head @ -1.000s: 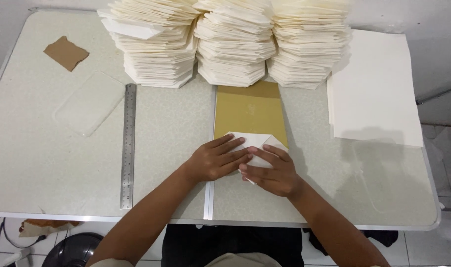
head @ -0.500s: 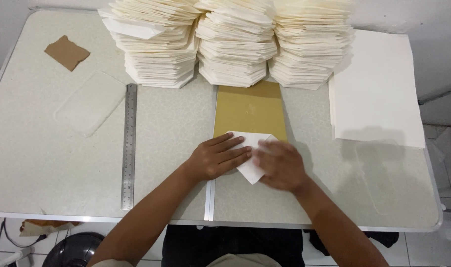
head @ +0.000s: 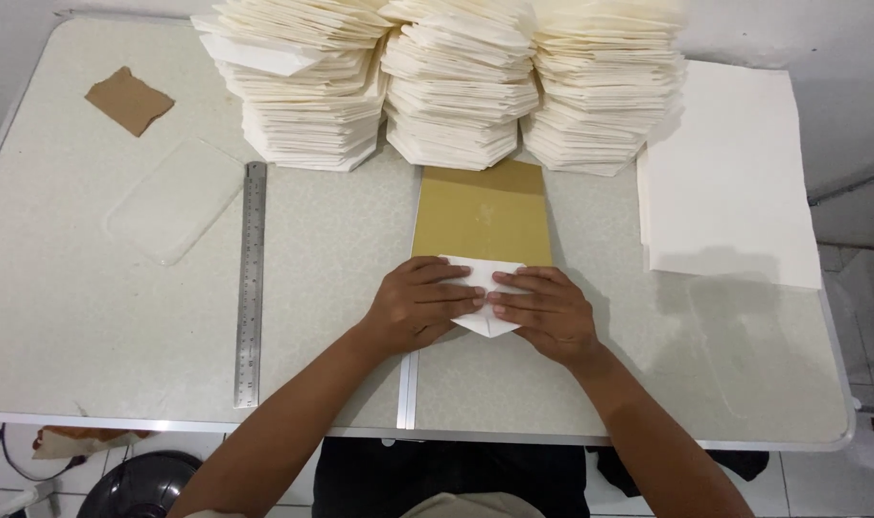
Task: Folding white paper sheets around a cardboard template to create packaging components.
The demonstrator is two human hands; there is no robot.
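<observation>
Just then, both the left hand [head: 419, 307] and right hand [head: 542, 312] pressed flat on the folded white paper [head: 483, 288], its point toward six o'clock.

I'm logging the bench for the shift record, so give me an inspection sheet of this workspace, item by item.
Surface: pale speckled folding table with a metal seam down the middle.
Job's things: small white folded paper piece, pressed flat under both hands, lying over the near edge of a flat mustard-yellow card.
Clutter: three tall stacks of cream folded papers at the far edge; pile of flat white sheets on the right; steel ruler; clear plastic sleeve; torn brown cardboard scrap.
Grippers: left hand and right hand both palm-down on the paper, fingertips meeting.
Cables: nothing seen.
Surroundings: white tiled floor; dark round bin under the table.
</observation>
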